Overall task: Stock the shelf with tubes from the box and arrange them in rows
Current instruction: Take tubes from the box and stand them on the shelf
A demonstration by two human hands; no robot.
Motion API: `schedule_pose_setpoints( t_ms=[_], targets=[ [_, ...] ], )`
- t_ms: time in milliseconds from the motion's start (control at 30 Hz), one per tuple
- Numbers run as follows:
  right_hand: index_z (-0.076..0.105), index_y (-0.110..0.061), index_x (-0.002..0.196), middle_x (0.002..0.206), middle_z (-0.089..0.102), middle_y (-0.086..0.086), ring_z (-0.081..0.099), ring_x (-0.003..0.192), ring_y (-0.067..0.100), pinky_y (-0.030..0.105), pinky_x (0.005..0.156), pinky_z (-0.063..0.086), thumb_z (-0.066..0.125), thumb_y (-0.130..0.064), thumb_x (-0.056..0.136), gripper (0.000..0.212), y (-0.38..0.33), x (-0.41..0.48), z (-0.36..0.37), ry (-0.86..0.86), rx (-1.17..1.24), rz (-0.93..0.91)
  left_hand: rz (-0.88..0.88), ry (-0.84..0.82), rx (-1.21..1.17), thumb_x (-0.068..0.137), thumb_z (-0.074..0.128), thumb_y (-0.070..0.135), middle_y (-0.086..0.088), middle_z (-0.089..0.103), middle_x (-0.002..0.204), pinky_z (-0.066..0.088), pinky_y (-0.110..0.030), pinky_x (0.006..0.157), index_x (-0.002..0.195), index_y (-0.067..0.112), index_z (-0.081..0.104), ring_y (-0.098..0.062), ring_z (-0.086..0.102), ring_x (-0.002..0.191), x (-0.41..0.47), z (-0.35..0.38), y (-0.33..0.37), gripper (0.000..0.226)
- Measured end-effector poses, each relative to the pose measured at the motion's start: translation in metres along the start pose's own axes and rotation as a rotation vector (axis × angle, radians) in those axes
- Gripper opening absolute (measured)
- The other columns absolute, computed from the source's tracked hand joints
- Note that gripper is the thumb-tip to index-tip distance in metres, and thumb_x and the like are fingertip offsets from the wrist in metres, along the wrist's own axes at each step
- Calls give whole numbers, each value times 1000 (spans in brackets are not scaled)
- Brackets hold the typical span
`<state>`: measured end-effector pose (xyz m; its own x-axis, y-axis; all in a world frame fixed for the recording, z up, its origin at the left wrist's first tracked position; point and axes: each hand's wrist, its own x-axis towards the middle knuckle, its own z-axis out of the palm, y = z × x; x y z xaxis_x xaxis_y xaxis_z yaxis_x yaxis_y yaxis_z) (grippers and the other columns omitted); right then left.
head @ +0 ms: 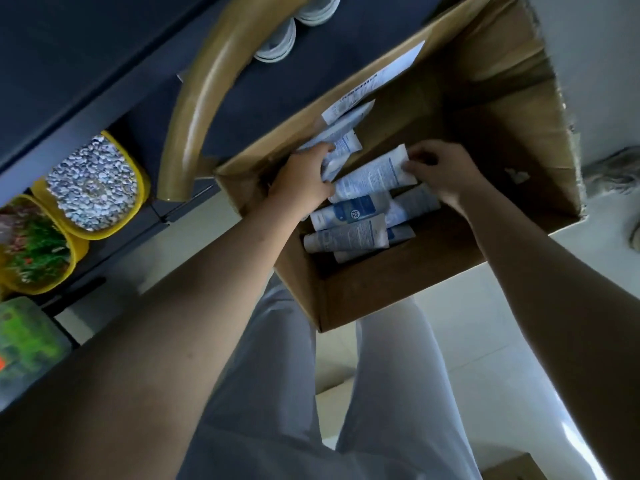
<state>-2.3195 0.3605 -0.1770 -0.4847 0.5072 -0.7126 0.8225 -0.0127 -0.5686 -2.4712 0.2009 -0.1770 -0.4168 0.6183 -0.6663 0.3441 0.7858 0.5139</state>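
Observation:
An open cardboard box (391, 292) stands on the floor below me with several white-and-blue tubes (349, 233) lying loose on its bottom. My left hand (304, 181) is inside the box, closed around a bunch of tubes (341, 147) that stick out past its fingers toward the far wall. My right hand (440, 171) pinches the flat crimped end of another white tube (374, 176), which lies slanted between the two hands. The shelf (86, 57) is a dark unit on the left.
Yellow bins of pale pebbles (93, 181) and green plant pieces (31, 247) sit at the shelf's foot on the left. A curved wooden piece (197, 109) arches beside the box. A paper label (381, 77) hangs on the box's far flap. Pale tiled floor lies around my legs.

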Motion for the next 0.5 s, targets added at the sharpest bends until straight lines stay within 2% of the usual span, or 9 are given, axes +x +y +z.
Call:
schedule_pose_setpoints(
  t_ms=[100, 200, 300, 367, 400, 433, 500],
  targets=[
    [64, -16, 92, 81, 58, -5, 55, 84, 12, 25, 75, 43, 64, -19, 87, 6, -12, -10, -7, 41, -39, -107, 32, 59, 46, 83, 63, 12, -8, 52, 133, 39, -23, 91, 138, 20, 44, -22, 52, 120, -15, -8, 9, 59],
    [60, -16, 88, 82, 60, -3, 54, 79, 11, 25, 69, 43, 62, -23, 89, 8, -27, -22, -23, 86, -179, -255, -21, 146, -1, 85, 61, 15, -10, 50, 135, 38, -24, 89, 140, 18, 42, -24, 51, 119, -38, -16, 24, 59],
    [58, -17, 90, 90, 59, -1, 56, 86, 16, 32, 75, 48, 58, -24, 92, 8, -46, -45, -52, 109, -245, -402, -76, 230, -123, 85, 61, 17, -10, 59, 112, 40, -26, 79, 138, 15, 44, -22, 58, 99, -74, -23, 44, 56],
    [58, -12, 98, 96, 61, 2, 57, 90, 18, 33, 79, 48, 54, -26, 94, 15, -58, -71, -76, 146, -291, -485, -72, 285, -221, 85, 61, 16, -10, 60, 95, 41, -26, 69, 129, 12, 51, -17, 56, 81, -108, -26, 61, 46],
    [57, -10, 100, 98, 62, 6, 58, 92, 22, 39, 82, 51, 53, -25, 94, 17, -65, -84, -88, 150, -279, -523, -62, 308, -269, 84, 62, 15, -12, 62, 91, 41, -26, 66, 122, 11, 55, -18, 56, 78, -125, -29, 71, 39],
    [56, -8, 100, 98, 62, 8, 59, 93, 26, 46, 82, 52, 53, -23, 94, 16, -75, -100, -99, 139, -270, -563, -51, 328, -322, 84, 62, 14, -13, 65, 93, 43, -26, 66, 117, 10, 57, -19, 58, 80, -144, -33, 80, 34],
    [54, -8, 96, 88, 59, 4, 59, 87, 25, 51, 80, 51, 53, -18, 94, 10, -100, -131, -118, 113, -306, -656, -19, 360, -460, 84, 62, 10, -12, 65, 103, 51, -30, 76, 116, 11, 57, -20, 62, 92, -181, -45, 101, 33]
  ],
)
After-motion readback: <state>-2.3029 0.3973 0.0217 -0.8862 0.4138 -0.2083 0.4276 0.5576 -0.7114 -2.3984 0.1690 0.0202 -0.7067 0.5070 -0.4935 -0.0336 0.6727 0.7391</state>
